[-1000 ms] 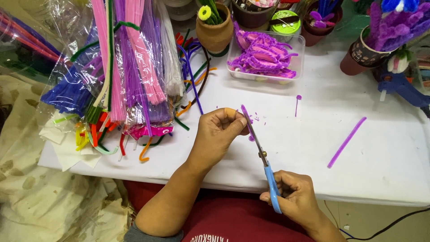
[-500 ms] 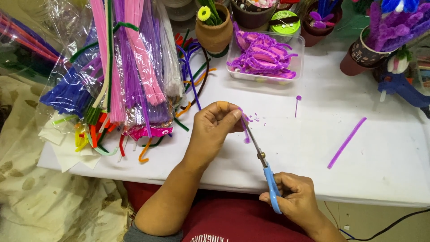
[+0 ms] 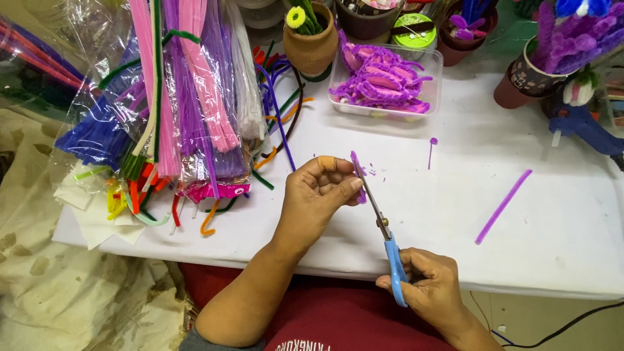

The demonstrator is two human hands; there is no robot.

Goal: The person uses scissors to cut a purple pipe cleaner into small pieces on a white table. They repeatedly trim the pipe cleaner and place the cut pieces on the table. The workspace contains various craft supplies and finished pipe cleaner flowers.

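Left hand (image 3: pixel 318 192) pinching short purple pipe cleaner piece (image 3: pixel 357 175); right hand (image 3: pixel 429 286) gripping blue-handled scissors (image 3: pixel 380 224), blades closing beside fingertips. Risk: nicking finger, piece slipping.

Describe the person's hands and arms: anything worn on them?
Both forearms are bare, with no sleeves showing as far as the elbow. The left hand has a tan plaster wrapped round one finger near its tip. The right hand shows no plaster, glove or ring in this view. No watch or bracelet appears on either wrist. A red top with pale lettering shows below the arms.
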